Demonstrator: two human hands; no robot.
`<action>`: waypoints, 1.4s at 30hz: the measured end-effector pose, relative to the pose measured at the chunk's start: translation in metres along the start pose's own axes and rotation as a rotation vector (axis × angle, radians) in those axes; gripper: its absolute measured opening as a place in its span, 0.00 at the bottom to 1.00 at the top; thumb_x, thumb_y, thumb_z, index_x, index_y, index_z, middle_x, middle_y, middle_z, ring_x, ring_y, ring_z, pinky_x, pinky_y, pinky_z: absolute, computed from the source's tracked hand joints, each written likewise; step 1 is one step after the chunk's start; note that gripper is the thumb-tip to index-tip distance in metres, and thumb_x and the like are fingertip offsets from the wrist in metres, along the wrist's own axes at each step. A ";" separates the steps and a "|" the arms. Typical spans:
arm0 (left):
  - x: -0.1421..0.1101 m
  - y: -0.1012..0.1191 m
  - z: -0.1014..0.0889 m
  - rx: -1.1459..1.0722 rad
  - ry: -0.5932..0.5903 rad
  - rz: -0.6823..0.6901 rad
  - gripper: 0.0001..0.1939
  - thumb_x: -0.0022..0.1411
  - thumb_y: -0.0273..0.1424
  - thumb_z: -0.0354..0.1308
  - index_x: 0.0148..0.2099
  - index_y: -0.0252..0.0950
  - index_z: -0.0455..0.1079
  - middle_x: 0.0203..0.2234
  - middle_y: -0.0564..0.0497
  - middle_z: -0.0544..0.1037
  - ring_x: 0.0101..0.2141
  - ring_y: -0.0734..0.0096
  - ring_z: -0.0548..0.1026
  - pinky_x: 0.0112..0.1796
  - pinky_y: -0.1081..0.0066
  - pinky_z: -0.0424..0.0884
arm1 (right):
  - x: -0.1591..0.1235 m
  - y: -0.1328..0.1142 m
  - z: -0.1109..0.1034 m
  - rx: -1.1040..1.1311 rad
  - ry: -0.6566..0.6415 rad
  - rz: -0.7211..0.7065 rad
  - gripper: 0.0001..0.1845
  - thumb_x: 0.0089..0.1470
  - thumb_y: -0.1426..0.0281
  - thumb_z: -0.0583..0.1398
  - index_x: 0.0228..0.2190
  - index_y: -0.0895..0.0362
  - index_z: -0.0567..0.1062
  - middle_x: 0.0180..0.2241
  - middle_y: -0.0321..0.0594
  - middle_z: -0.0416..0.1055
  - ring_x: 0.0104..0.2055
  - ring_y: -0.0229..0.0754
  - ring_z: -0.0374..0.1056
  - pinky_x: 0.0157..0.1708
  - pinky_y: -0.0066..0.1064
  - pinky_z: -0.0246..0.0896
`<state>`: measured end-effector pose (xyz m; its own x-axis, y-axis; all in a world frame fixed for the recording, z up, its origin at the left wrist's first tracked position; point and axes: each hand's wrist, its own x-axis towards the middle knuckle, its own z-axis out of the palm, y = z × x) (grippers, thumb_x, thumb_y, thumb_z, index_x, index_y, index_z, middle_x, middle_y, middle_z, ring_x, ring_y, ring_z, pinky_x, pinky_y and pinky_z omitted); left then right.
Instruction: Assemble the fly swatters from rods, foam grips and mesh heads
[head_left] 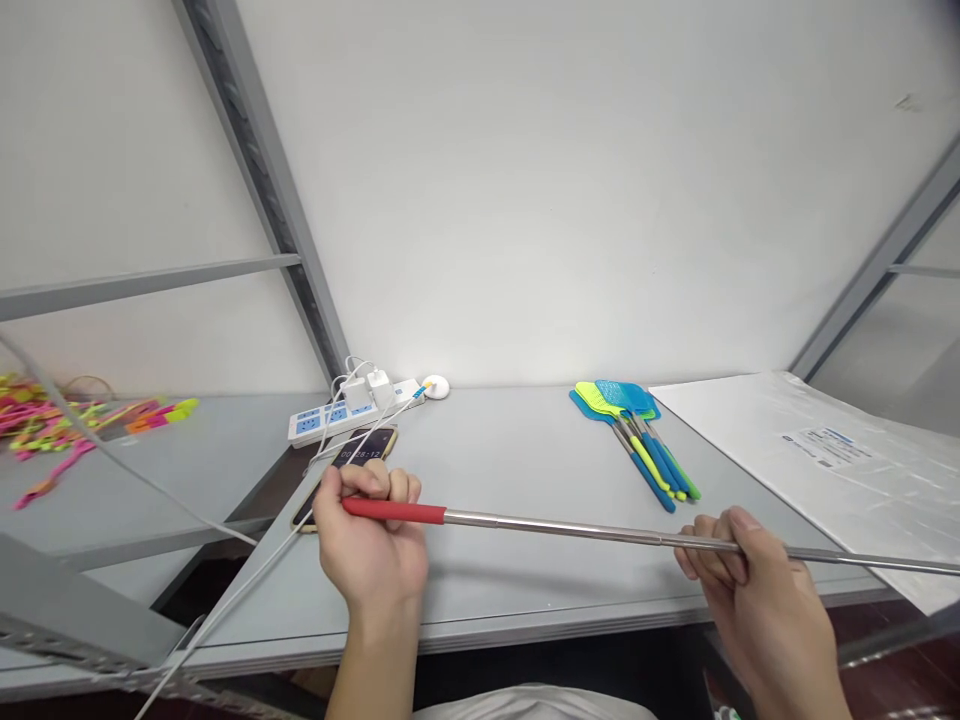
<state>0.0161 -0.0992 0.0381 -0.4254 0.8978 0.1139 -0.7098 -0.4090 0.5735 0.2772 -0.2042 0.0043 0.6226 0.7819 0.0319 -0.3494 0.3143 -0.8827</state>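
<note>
A long telescopic metal rod with a red grip runs across the front of the shelf, drawn out in several sections. My left hand is closed around the red grip. Farther along, my right hand pinches the thin metal part between thumb and fingers. The rod's far end passes out of view at the right edge. Behind it lies a pile of fly swatters with blue, yellow-green and green handles, touched by neither hand. A phone showing a timer lies partly hidden behind my left hand.
A white power strip with chargers stands at the back left, and its white cable hangs over the front edge. A flat white package lies at right. Colourful stretchy items lie on the left shelf, beyond a metal post.
</note>
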 end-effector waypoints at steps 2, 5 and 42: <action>-0.006 -0.005 0.003 -0.007 0.047 0.025 0.22 0.66 0.36 0.49 0.20 0.36 0.55 0.14 0.59 0.51 0.14 0.79 0.49 0.18 0.71 0.50 | -0.004 0.003 0.004 0.020 0.012 -0.030 0.26 0.57 0.62 0.59 0.14 0.53 0.55 0.16 0.29 0.45 0.21 0.36 0.48 0.24 0.32 0.50; -0.031 -0.025 0.011 -0.032 0.084 0.031 0.24 0.67 0.38 0.48 0.19 0.37 0.52 0.13 0.59 0.48 0.14 0.78 0.49 0.18 0.71 0.50 | -0.014 0.017 0.018 0.017 -0.024 -0.071 0.26 0.58 0.60 0.58 0.13 0.53 0.57 0.15 0.30 0.47 0.21 0.37 0.50 0.24 0.33 0.51; -0.047 -0.032 0.021 0.029 0.111 0.024 0.23 0.66 0.38 0.50 0.21 0.37 0.49 0.14 0.60 0.47 0.15 0.78 0.47 0.19 0.72 0.49 | -0.015 0.028 0.099 0.365 0.000 -0.044 0.22 0.62 0.59 0.49 0.38 0.57 0.79 0.37 0.47 0.80 0.45 0.50 0.75 0.51 0.48 0.61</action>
<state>0.0705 -0.1246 0.0315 -0.5032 0.8633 0.0383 -0.6827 -0.4243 0.5949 0.1883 -0.1541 0.0255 0.6426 0.7633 0.0667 -0.5490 0.5194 -0.6549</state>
